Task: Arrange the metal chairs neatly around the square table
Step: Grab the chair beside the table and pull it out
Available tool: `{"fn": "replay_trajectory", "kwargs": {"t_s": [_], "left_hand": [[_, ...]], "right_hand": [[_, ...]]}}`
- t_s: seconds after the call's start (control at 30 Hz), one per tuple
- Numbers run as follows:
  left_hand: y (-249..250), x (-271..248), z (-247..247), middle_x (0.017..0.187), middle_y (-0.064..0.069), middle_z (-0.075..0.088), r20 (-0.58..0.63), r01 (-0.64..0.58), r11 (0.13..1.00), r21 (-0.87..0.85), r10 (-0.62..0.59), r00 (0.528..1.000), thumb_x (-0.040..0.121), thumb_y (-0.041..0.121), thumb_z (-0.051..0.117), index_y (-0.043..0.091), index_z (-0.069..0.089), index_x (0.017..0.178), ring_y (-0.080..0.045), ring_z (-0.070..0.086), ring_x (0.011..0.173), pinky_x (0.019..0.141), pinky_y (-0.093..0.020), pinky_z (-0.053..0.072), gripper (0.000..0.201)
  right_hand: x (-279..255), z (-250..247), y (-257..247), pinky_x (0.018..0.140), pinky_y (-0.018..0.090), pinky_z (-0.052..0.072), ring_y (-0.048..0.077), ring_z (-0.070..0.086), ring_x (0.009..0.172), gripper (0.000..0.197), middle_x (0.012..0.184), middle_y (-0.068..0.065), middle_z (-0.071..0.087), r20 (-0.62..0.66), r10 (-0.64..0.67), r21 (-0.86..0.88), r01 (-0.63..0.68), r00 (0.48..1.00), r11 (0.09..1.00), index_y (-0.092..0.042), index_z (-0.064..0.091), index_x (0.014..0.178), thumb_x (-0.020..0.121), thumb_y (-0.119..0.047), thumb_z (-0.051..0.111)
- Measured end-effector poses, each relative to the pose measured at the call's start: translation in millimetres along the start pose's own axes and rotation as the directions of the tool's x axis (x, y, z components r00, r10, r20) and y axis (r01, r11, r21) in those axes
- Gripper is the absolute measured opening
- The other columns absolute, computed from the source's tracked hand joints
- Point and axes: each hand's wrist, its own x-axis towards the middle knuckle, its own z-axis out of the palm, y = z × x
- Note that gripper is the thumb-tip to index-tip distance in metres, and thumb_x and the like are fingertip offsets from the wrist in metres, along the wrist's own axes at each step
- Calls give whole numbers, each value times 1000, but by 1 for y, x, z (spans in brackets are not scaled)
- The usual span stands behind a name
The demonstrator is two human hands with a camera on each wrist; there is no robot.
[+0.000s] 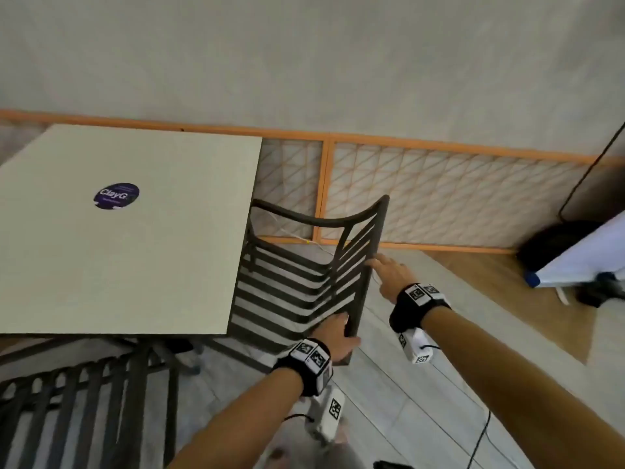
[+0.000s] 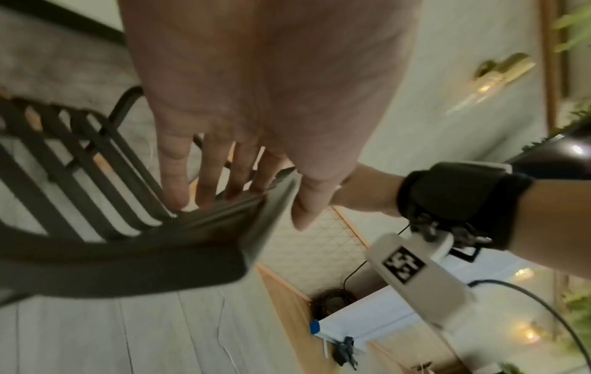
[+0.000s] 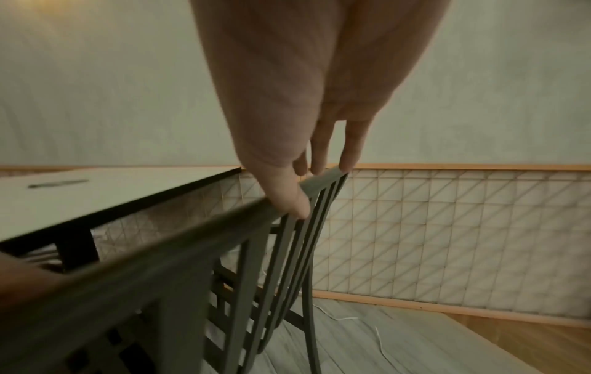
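A dark metal slatted chair [image 1: 287, 286] stands at the right side of the square pale table [image 1: 135, 265], its seat partly under the tabletop. My left hand [image 1: 346, 328] holds the near end of the backrest's top rail, fingers on the seat side and thumb on the outer side; the left wrist view shows the hand [image 2: 246, 210] straddling the rail [image 2: 128, 258]. My right hand [image 1: 375, 265] touches the same rail farther along with straight fingers. In the right wrist view its fingertips [image 3: 347, 164] and thumb rest on the rail [image 3: 160, 265] beside the table [image 3: 96, 192].
A second slatted chair [image 1: 84, 401] stands at the table's near side, lower left. An orange-framed lattice panel [image 1: 439, 198] runs along the wall behind. At the right are a white board with a blue cap [image 1: 575, 258] and a dark base. A thin black cable [image 1: 480, 441] lies on the floor.
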Motion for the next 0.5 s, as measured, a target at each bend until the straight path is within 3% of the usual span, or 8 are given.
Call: {"fn": "replay_trajectory", "kwargs": {"t_s": [0.1,0.23,0.3,0.37,0.43,0.5], "left_hand": [[16,24,9,159,-17,15,57,123,992,39,-125,991,90,24,54,11,-4,152,-31,23,145,121,-38,21,86],[31,44,-5,155,-19,26,132,156,986,-61,-146,980,89,12,51,16,-10,151,-31,32,140,116,-34,26,87],[34,60,-13,150,-19,34,172,186,976,-112,-165,971,87,12,55,15,-5,151,-32,38,136,112,-34,31,87],[36,73,-19,143,-20,44,234,247,956,-157,-207,950,85,12,58,16,-1,151,-32,48,127,105,-34,40,89],[37,85,-23,138,-20,49,265,279,944,-174,-228,937,84,13,60,18,0,152,-32,53,121,102,-35,45,91],[39,97,-26,133,-20,53,244,272,941,-201,-221,944,83,14,59,20,0,152,-32,56,116,102,-40,48,91]], "right_hand": [[38,6,17,118,48,23,28,13,148,69,160,6,16,0,-45,-158,45,999,986,-24,38,141,81,6,55],[101,13,36,119,54,11,29,5,149,44,159,11,22,56,-161,-306,171,985,937,-23,50,133,91,-14,55],[127,10,44,117,60,0,30,11,148,35,154,10,33,169,-203,-356,252,965,900,-28,59,125,91,-18,56],[149,6,51,111,69,-6,28,29,142,29,138,5,53,271,-270,-417,366,924,832,-32,66,115,90,-19,57],[166,3,59,109,74,-3,24,42,132,25,121,2,63,322,-315,-456,438,893,775,-32,68,110,91,-23,55],[183,-1,65,109,73,-1,22,45,129,24,118,1,64,343,-357,-462,487,869,741,-31,68,110,92,-27,53]]}}
